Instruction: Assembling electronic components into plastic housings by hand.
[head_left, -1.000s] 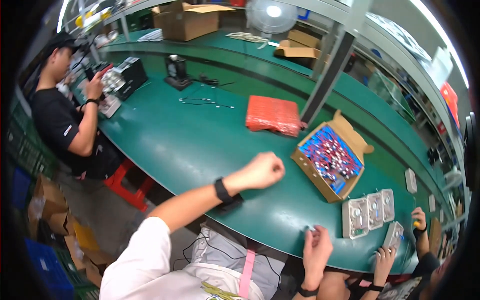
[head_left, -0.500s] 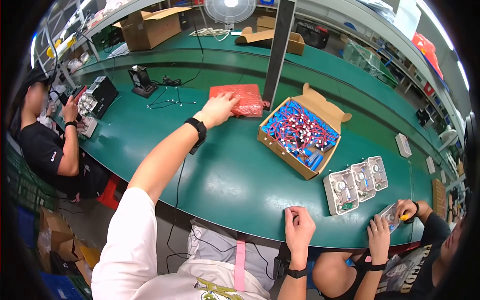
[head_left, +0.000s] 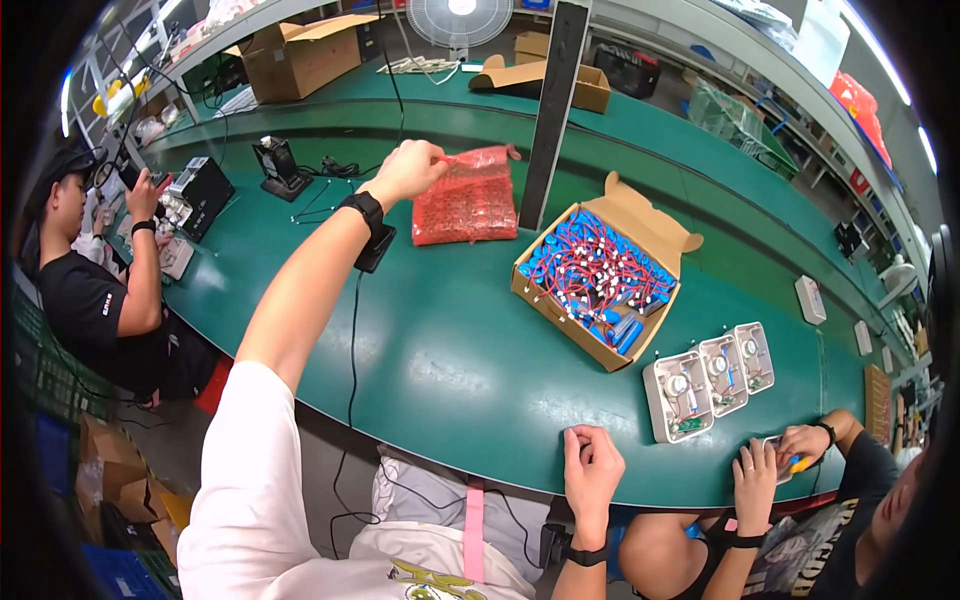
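Note:
My left hand [head_left: 408, 170] is stretched far out over the green table, its fingers pinching the upper left corner of a red bubble-wrap bag [head_left: 466, 205]. The bag lies mostly flat, with its far edge lifted and creased. At the table's near edge my right hand [head_left: 594, 465] rests with the fingers curled in, and nothing sticks out of it. Between the hands and farther back stands an open cardboard box [head_left: 570, 325], filled with blue cylindrical battery packs [head_left: 600, 262] on red and black wires with white plugs.
Three open pale housings [head_left: 680, 398] with wires and round parts stand in a row at right. Beside them a co-worker's hands [head_left: 757, 475] handle another housing. A metal post [head_left: 548, 125] rises behind the bag. Another co-worker [head_left: 95, 260] sits at left near a black device [head_left: 203, 195].
My left hand has moved from the middle of the red bag to its upper left corner and now pinches it. The bag's far edge has come up. My right hand stays at the table edge.

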